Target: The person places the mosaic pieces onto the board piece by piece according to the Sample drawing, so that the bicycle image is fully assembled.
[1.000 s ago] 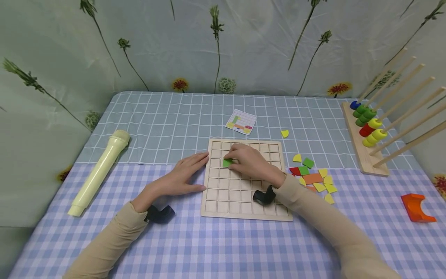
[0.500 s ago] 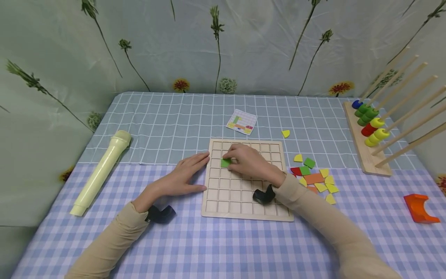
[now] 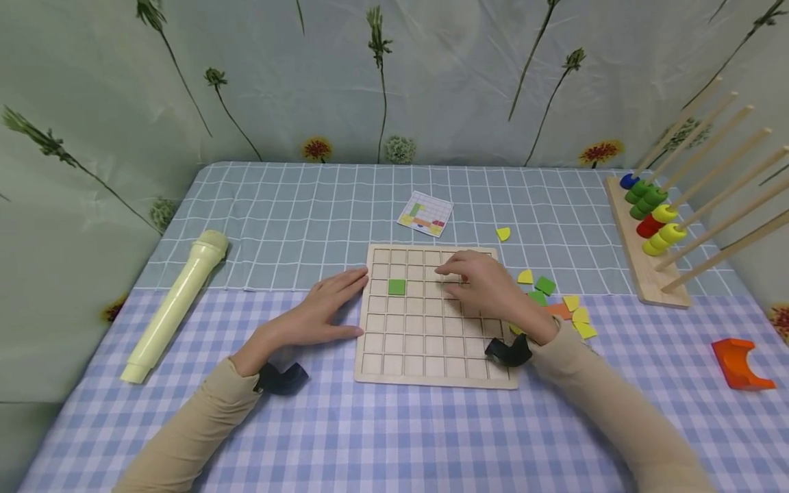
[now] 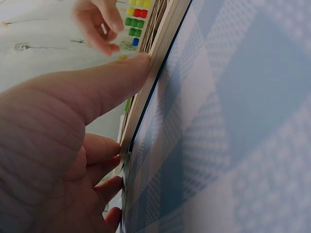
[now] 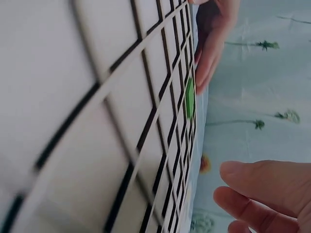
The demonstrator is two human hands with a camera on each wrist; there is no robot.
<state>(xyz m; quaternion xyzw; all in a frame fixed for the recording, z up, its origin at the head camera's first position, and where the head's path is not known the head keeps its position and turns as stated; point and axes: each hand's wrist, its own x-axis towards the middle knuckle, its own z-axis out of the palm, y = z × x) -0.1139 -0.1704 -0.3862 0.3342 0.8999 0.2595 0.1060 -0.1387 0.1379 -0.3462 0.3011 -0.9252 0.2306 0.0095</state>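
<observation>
A wooden grid board [image 3: 425, 346] lies flat on the table with one green square tile [image 3: 397, 287] in a cell near its upper left. My left hand [image 3: 317, 316] touches the board's left edge, fingers stretched out; in the left wrist view the thumb [image 4: 112, 80] rests against the rim. Above the board's right half hovers my right hand [image 3: 483, 284], its fingers loosely bent and apart, with nothing between them. The right wrist view shows that hand's thumb [image 5: 257, 177] raised off the grid.
Loose tiles lie right of the board, among them a yellow quarter piece [image 3: 581, 315] and an orange one [image 3: 558, 311]. A pattern card [image 3: 425, 213] lies behind the board. A pegged bead stand [image 3: 644, 274], an orange arch block [image 3: 740, 366] and a pale yellow tube [image 3: 175, 308] stand around.
My right hand has let go of the green square tile, which now sits in a cell, and has moved right. The left hand has stayed at the board's edge.
</observation>
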